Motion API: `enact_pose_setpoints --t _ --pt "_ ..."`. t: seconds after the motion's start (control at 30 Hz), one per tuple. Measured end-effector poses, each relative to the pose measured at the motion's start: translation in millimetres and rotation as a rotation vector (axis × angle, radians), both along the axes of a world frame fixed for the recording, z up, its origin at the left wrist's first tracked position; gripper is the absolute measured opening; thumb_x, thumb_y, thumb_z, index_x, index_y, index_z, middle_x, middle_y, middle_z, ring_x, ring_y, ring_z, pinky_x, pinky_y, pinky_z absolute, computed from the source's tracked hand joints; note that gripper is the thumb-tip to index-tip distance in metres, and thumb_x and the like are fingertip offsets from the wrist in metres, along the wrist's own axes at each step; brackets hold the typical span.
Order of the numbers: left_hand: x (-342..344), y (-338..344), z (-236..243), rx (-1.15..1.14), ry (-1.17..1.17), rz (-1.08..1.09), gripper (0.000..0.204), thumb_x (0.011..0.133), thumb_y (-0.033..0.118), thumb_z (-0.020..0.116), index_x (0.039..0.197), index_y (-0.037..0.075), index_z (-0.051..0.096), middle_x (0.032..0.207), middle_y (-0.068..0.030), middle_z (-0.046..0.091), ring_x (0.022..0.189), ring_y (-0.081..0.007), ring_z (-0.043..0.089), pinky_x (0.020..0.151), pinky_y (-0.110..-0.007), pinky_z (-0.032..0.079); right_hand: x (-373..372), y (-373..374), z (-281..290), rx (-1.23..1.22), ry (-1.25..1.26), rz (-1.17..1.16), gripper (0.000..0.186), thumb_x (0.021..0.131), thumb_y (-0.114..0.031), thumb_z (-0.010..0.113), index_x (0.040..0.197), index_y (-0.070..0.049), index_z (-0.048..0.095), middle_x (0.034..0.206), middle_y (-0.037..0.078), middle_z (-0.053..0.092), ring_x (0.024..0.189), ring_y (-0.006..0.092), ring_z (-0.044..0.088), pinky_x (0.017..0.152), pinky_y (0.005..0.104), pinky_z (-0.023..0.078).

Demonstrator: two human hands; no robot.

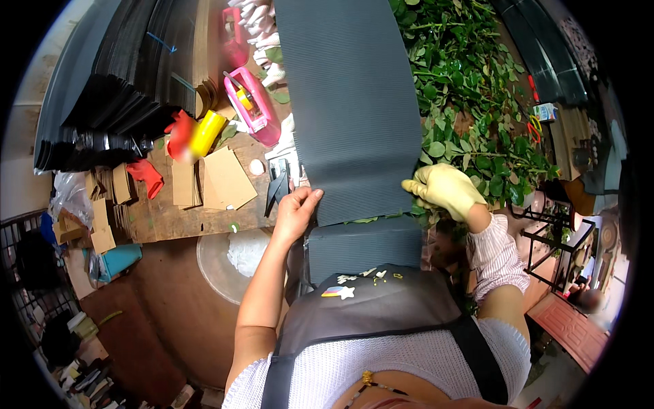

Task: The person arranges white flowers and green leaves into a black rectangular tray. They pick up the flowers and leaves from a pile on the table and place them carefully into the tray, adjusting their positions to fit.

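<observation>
A long dark grey corrugated sheet point(354, 102) lies down the middle of the table, its near end bent over the edge toward my lap. My bare left hand point(298, 208) pinches its left edge, thumb on top. At the right edge is my right hand point(446, 189) in a pale yellow glove, fingers curled round the border, their undersides hidden. A few green leaves point(364, 220) show under the sheet's near fold. Just left of my left hand lies a black and silver stapler point(277, 183). A second piece of grey corrugated sheet point(364, 249) covers my lap.
Leafy green stems point(463, 88) are heaped on the right. On the left stand a pink tape dispenser point(253, 109), a yellow roll point(206, 134), brown cardboard pieces point(228, 178) and stacked dark sheets point(122, 75). A round tub point(218, 266) sits below the table edge.
</observation>
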State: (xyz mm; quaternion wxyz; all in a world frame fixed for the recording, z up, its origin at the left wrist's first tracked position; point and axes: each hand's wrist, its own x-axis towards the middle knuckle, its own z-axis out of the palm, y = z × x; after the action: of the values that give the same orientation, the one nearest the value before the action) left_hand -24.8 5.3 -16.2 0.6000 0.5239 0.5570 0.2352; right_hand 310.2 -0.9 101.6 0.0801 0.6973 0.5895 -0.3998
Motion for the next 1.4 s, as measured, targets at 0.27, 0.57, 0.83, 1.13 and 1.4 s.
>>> enact_pose_setpoints --t 0.27,0.57,0.83,1.13,1.4 --pt "-8 7 -15 0.249 0.437 -0.205 0.042 0.095 0.036 0.076 0.072 0.002 0.066 0.055 -0.0085 0.058 0.051 -0.02 0.058 0.054 -0.037 0.047 -60 21 -30 0.167 0.306 0.675 0.028 0.096 -0.033 0.067 0.119 -0.019 0.072 0.099 0.011 0.075 0.088 0.0348 0.073 0.077 0.047 0.059" --pt "31 39 15 1.23 0.363 -0.835 0.053 0.094 0.031 0.067 0.141 0.01 0.058 0.151 -0.0135 0.054 0.136 -0.0318 0.054 0.111 -0.043 0.047 -75 17 -78 0.173 0.09 0.979 0.024 0.091 -0.029 0.071 0.114 -0.026 0.076 0.096 0.007 0.075 0.087 0.0295 0.074 0.07 0.046 0.059" --pt "45 25 -27 1.019 0.569 -0.825 0.093 0.088 0.068 0.059 0.157 0.008 0.042 0.165 -0.0124 0.037 0.154 -0.0281 0.029 0.128 -0.045 0.018 -73 9 -11 0.721 0.43 0.683 0.028 0.085 -0.026 0.075 0.112 -0.017 0.076 0.102 0.008 0.075 0.094 0.0298 0.073 0.084 0.044 0.059" --pt "45 21 -34 1.044 0.539 -0.783 0.081 0.09 0.071 0.057 0.141 0.007 0.058 0.138 -0.013 0.06 0.134 -0.0294 0.051 0.117 -0.044 0.033 -123 89 -2 0.311 -0.215 0.558 0.039 0.082 -0.031 0.077 0.109 -0.005 0.067 0.096 0.014 0.075 0.094 0.036 0.073 0.08 0.0461 0.059" --pt "56 24 -81 0.852 0.287 -0.684 0.066 0.105 0.044 0.042 0.163 0.016 0.029 0.172 -0.0125 0.022 0.16 -0.0281 0.018 0.13 -0.048 0.013 -270 87 -36 0.76 0.331 0.942 0.072 0.08 -0.032 0.079 0.141 -0.001 0.056 0.13 0.018 0.065 0.122 0.0328 0.062 0.102 0.0434 0.051"
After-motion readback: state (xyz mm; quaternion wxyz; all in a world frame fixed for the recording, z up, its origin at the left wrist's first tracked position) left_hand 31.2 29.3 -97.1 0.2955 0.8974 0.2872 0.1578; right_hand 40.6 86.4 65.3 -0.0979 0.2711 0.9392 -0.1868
